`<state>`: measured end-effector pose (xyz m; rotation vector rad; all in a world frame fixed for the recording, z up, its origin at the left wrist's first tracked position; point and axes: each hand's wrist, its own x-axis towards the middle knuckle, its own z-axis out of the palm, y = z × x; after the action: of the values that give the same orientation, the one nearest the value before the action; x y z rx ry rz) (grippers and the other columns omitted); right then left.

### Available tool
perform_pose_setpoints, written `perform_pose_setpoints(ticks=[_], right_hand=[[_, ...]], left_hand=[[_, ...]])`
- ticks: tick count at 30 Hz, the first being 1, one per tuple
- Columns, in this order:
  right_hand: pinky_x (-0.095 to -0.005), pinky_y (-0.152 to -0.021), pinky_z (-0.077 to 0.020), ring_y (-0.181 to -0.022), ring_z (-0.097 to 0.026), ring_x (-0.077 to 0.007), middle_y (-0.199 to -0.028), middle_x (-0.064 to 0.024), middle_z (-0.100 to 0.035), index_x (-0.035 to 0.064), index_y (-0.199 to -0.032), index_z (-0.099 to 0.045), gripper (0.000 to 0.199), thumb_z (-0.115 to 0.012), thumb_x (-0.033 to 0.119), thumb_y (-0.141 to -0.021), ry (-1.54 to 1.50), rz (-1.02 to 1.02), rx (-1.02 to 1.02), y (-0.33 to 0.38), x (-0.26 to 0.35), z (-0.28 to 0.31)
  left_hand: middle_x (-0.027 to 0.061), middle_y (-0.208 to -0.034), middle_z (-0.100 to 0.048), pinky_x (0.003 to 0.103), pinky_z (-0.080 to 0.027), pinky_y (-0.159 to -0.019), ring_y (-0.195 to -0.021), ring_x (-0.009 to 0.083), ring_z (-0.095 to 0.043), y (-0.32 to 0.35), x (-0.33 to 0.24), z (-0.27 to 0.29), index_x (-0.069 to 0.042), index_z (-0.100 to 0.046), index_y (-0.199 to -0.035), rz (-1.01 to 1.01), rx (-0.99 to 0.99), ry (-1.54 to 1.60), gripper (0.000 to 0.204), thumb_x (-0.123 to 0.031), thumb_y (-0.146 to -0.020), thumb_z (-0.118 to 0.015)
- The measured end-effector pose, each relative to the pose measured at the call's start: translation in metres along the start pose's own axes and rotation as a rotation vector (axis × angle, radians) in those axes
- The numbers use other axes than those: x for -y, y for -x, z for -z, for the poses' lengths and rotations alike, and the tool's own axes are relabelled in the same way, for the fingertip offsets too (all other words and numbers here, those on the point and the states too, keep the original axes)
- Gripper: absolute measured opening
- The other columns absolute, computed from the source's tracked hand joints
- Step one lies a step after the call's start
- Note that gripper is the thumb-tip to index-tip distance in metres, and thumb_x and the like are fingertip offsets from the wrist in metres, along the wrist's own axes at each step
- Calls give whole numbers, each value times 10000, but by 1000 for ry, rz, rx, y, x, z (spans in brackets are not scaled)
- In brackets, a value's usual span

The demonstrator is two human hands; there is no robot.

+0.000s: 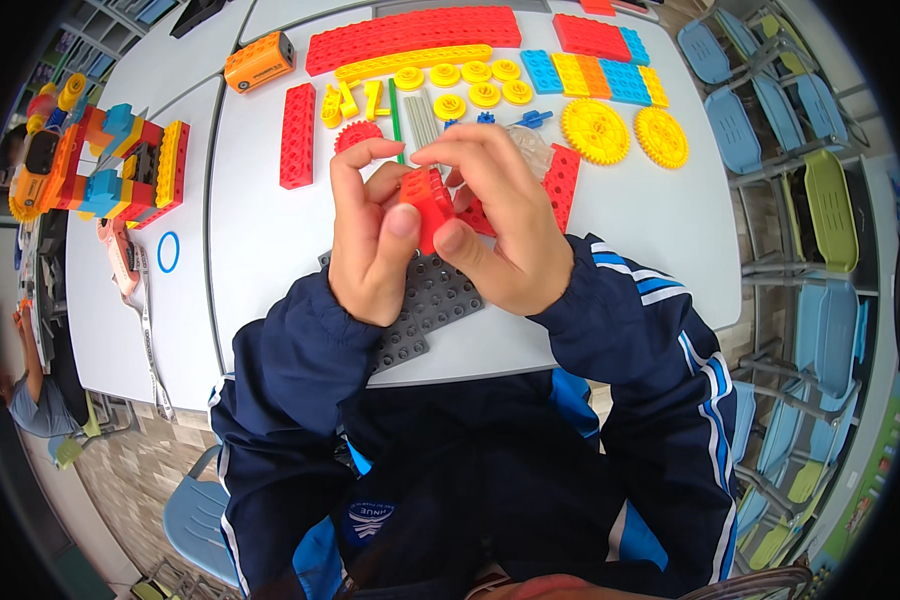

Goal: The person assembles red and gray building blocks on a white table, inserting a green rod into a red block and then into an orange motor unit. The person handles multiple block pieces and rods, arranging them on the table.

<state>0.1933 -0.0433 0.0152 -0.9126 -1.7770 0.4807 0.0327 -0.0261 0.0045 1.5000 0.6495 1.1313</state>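
Red and plastic, a studded block point(427, 208) is pinched between left hand point(370, 245) and right hand point(515, 220). Dark-grey studded plastic point(445, 293) lies beneath on the white counter point(525, 345).

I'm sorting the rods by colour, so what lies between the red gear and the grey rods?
A thin green rod lies between the red gear and the grey rods, seen in the head view.
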Motion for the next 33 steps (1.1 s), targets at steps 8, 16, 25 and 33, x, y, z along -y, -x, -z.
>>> perform_pose_setpoints(ticks=[8, 16, 25, 33], right_hand=[[-345, -773, -481, -911, -593, -298, -1043, -181, -535, -12, -1198, -542, 315, -480, 223, -998, -135, -38, 8, 5, -6, -12], [-359, -795, -485, -914, -581, -332, -1058, -210, -511, -23, -1179, -549, 277, -453, 144, -979, -103, 28, 2, 15, -9, -19], [-378, -801, -490, -935, -577, -359, -1047, -236, -542, -57, -1123, -568, 279, -430, 139, -980, -75, 95, -52, 17, -8, -27], [-376, -775, -505, -924, -580, -354, -1034, -243, -541, -62, -1124, -571, 306, -412, 167, -995, -70, 116, -66, 17, -8, -27]], left_hand=[[205, -1177, -493, 319, -453, -861, -1019, 208, -550, 4, 15, 2, 9, -233, -1305, -88, -15, -128, 591, -349, -955, -547], [198, -1096, -461, 322, -483, -798, -905, 207, -545, 11, 26, -5, 7, -249, -1233, -210, -66, -74, 553, -286, -927, -603], [197, -1031, -448, 337, -487, -762, -854, 223, -543, 10, 29, 1, 3, -267, -1194, -306, -19, -193, 565, -325, -907, -628], [183, -1027, -440, 324, -475, -737, -843, 200, -520, 8, 34, 3, -19, -259, -1190, -373, 5, -183, 587, -335, -891, -653]])
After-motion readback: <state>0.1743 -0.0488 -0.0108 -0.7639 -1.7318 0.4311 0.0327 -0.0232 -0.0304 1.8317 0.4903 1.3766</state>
